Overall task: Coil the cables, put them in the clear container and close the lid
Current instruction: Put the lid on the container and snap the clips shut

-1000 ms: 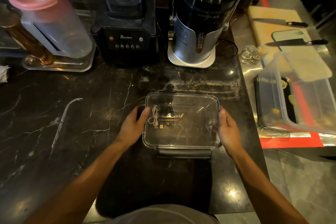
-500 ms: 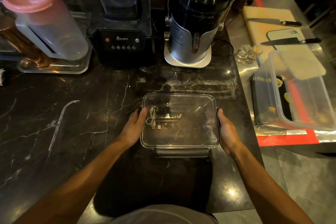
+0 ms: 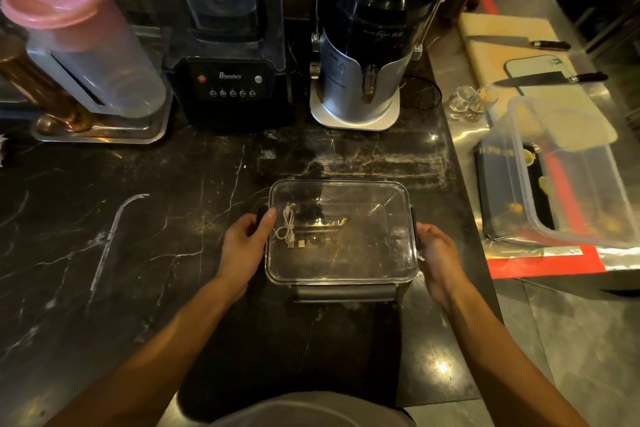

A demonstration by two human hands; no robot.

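Cables, one thin white coiled cable [image 3: 286, 227] and a darker bundle [image 3: 311, 215] harder to make out, lie inside the clear rectangular plastic container [image 3: 341, 253] on the dark marbled worktop [image 3: 104, 236], with the transparent lid [image 3: 363, 194] already laid on top. Nearest the person, the long dark front latch [image 3: 344, 292] appears to stick out unclipped, so the lid is probably only resting; lifting the box now could let it slide off. The left hand [image 3: 242, 246] has its grip curled round the small dark left side latch [image 3: 262, 215], thumb and fingers pinching it, while the right hand [image 3: 437, 253] cups the right edge with its fingers bent against the right side latch [image 3: 414, 229]; whether that one is snapped down I cannot tell. Pressing one side harder than the other could skew the lid and leave a corner unseated. A cable end riding up under the rim could also stop the seal. Farther back stand a black blender base [image 3: 232, 87] and a silver and black grinder [image 3: 363, 62], well apart from the box
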